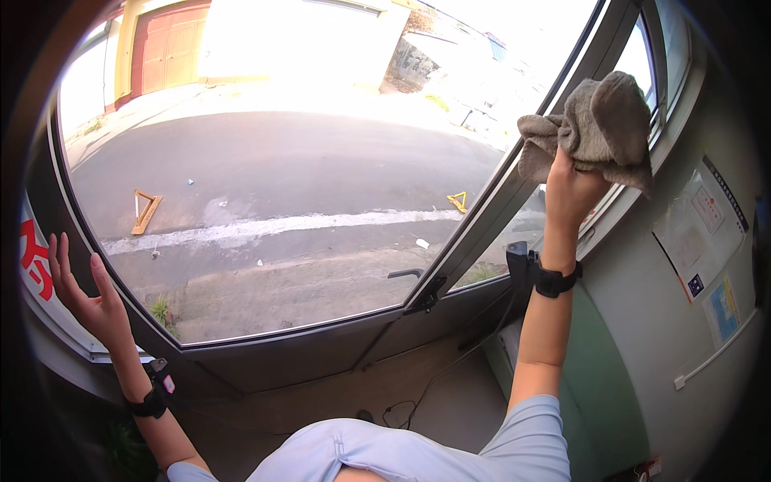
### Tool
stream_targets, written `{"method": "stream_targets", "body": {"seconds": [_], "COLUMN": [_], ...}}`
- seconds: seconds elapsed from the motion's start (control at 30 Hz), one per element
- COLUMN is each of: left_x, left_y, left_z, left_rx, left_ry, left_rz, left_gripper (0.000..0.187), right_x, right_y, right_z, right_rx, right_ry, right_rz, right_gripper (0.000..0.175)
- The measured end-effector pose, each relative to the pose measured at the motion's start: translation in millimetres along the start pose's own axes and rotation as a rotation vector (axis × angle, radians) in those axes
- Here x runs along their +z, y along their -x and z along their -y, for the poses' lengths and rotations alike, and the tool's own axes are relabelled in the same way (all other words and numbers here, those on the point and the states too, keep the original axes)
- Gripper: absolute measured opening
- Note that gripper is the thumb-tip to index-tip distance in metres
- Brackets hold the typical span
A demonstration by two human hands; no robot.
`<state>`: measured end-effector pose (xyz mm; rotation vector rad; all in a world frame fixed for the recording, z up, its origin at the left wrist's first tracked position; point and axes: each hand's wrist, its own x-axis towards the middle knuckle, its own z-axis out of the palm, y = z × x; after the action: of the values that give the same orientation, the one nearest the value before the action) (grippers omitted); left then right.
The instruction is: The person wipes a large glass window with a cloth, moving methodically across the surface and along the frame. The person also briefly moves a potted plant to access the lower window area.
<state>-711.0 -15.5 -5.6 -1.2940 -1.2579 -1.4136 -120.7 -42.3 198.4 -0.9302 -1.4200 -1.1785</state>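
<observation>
My right hand [575,187] grips a bunched grey-brown cloth [608,123], raised in front of the dark metal frame at the right of the glass. Part of the cloth hangs over my fingers and hides them. On the left, my left hand [96,301] is lifted with its fingers apart and nothing in it. It is near the left upright of the dark frame [181,355], beside a panel with red lettering [36,259]. Ahead of me is a large glass pane [289,181] with a street behind it.
A black handle [405,274] and a lock [426,295] sit low on the frame. Black cable [433,385] trails over the floor [361,379]. Papers [702,223] hang on the right wall above a green surface [602,373]. Outside stand yellow parking barriers [144,212].
</observation>
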Motion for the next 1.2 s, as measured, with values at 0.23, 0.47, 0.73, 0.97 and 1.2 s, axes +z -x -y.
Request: {"method": "stream_targets", "body": {"seconds": [0.23, 0.47, 0.73, 0.97, 1.2], "left_x": [28.7, 25.1, 25.6, 27.8, 23.3], "left_y": [7.8, -0.9, 5.9, 6.8, 1.2], "left_z": [22.1, 25.9, 32.4, 32.5, 27.3], "left_rx": [0.047, -0.003, -0.018, -0.007, -0.017], "left_ry": [-0.133, -0.183, -0.183, -0.213, -0.208], "left_rz": [0.007, -0.145, -0.132, -0.162, -0.153], "left_gripper": [0.059, 0.064, 0.063, 0.063, 0.060], "right_x": [101.0, 105.9, 138.0, 162.8, 120.3], "right_y": [-7.9, 21.3, -4.4, -52.7, -167.9], "right_z": [25.3, 122.8, 291.7, 365.5, 218.6], "right_rx": [0.008, -0.071, -0.514, -0.576, -0.681], "right_ry": [0.096, -0.239, -0.301, -0.397, -0.563], "right_rz": [-0.032, 0.094, 0.032, -0.024, -0.051], "right_gripper": [0.076, 0.092, 0.062, 0.056, 0.053]}}
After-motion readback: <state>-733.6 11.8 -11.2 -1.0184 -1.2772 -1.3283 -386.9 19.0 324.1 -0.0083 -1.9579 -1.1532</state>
